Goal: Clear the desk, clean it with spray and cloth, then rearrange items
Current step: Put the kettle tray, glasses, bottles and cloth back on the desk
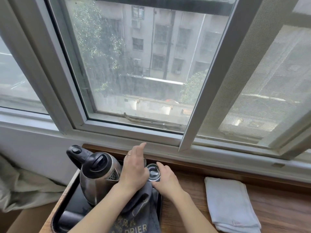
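At the tray's [56, 221] far right corner, the right hand [165, 180] curls its fingers round a glass [153, 172]. The left hand [134, 169], fingers straight and together, covers a second glass [144, 162] beside the kettle [97, 174].

I count one steel kettle [98, 175], one black tray [67, 214], one dark hair-dryer bag [139, 214], and one folded white cloth [232, 204] on the bench [277, 209]. Glasses: one plainly seen [153, 173], a second glimpsed [144, 162] behind my left hand.

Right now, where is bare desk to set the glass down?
Bare wood lies between the black tray and the folded white cloth. The tray is crowded: kettle, grey bag, both hands at the glass.
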Action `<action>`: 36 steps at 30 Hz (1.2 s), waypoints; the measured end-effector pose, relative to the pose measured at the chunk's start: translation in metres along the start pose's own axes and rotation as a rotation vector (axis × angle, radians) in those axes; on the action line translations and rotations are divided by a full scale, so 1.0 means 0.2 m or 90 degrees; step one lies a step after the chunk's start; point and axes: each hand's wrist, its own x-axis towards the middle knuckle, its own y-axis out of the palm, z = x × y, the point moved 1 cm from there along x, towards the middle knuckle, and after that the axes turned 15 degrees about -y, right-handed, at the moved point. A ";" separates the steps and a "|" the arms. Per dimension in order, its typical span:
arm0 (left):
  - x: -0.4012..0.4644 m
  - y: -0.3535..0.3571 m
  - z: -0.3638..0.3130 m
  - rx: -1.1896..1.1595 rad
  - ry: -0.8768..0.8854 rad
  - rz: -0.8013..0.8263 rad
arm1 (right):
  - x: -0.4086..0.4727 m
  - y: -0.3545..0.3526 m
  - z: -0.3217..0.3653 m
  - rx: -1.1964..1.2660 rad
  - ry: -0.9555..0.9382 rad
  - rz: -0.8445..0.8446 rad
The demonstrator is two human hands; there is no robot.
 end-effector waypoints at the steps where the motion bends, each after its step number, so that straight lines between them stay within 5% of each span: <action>1: 0.00 -0.01 -0.01 -0.015 0.006 -0.009 | 0.00 -0.01 0.01 0.018 0.004 0.004; 10: -0.04 -0.08 -0.09 -0.272 -0.094 -0.062 | 0.05 -0.15 0.13 0.360 0.042 -0.177; 15: -0.09 -0.07 -0.07 -0.392 -0.134 -0.045 | 0.04 -0.14 0.17 0.381 0.064 -0.170; 24: -0.13 -0.07 -0.04 -0.360 -0.139 0.037 | 0.03 -0.18 0.16 0.626 0.086 -0.164; 30: -0.09 -0.07 -0.02 -0.178 -0.097 0.088 | 0.03 -0.21 0.19 0.441 -0.008 -0.233; 36: -0.08 -0.06 -0.01 -0.173 -0.116 0.083 | 0.03 -0.21 0.23 0.378 -0.084 -0.217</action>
